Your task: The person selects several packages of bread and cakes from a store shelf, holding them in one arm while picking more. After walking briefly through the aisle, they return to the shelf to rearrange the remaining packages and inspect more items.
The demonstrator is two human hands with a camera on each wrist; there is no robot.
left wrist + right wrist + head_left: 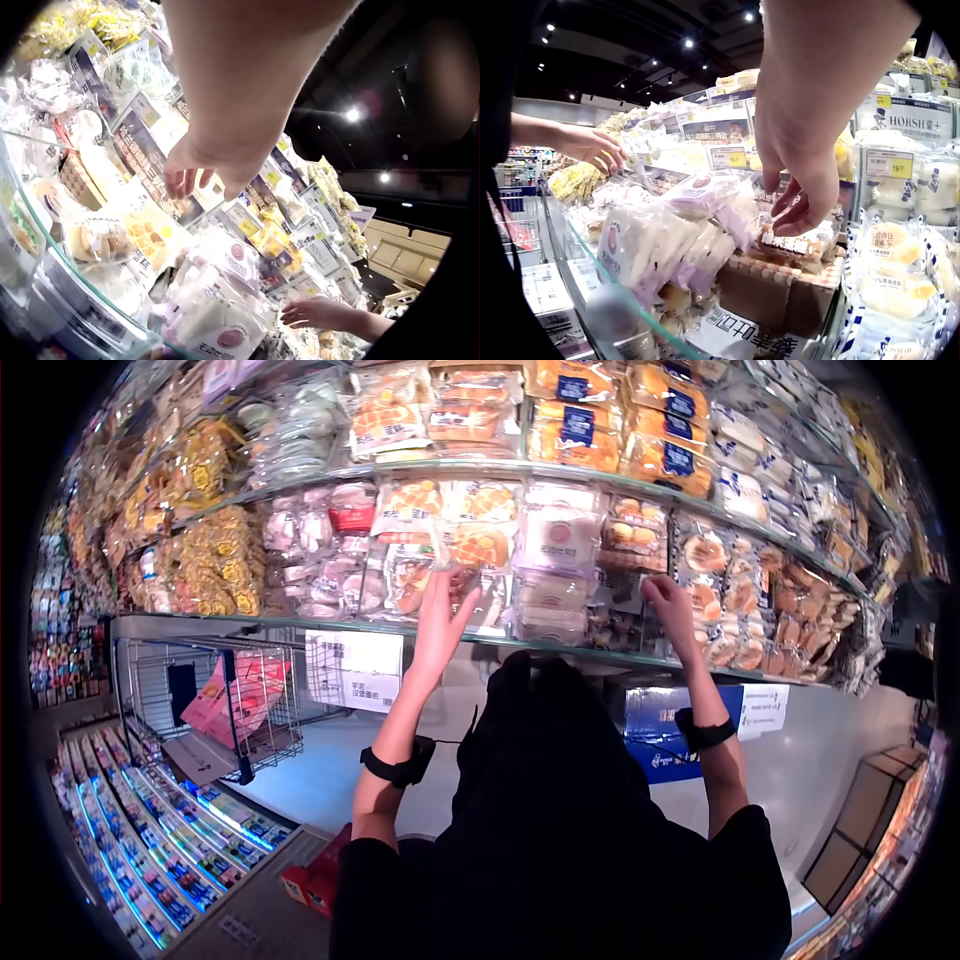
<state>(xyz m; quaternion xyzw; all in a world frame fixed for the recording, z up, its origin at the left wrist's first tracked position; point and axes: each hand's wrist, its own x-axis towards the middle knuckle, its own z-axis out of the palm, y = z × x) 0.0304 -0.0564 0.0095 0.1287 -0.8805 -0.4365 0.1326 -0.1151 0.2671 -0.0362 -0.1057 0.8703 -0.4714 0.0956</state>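
Note:
In the head view my left hand (pixel 445 610) hovers over clear bags of waffles (pixel 483 545) on the lower shelf. Its fingers bend loosely with nothing between them, as the left wrist view also shows. My right hand (pixel 801 184) is farther right, its fingers loosely curled and holding nothing visible. Just under those fingertips lie packaged brown rolls (pixel 799 244) in an open cardboard box (pixel 754 289). White sandwich bread in lilac-edged packs (pixel 560 530) stands between the two hands. In the right wrist view, some of these packs (pixel 626 244) lean over the glass edge.
A glass rim (pixel 470 635) runs along the shelf front. Another shelf of bagged bread (pixel 575 435) rises behind. At left stands a wire shopping cart (pixel 240 710) holding a pink package (pixel 255 690). A blue box (pixel 660 765) sits below the shelf near my right forearm.

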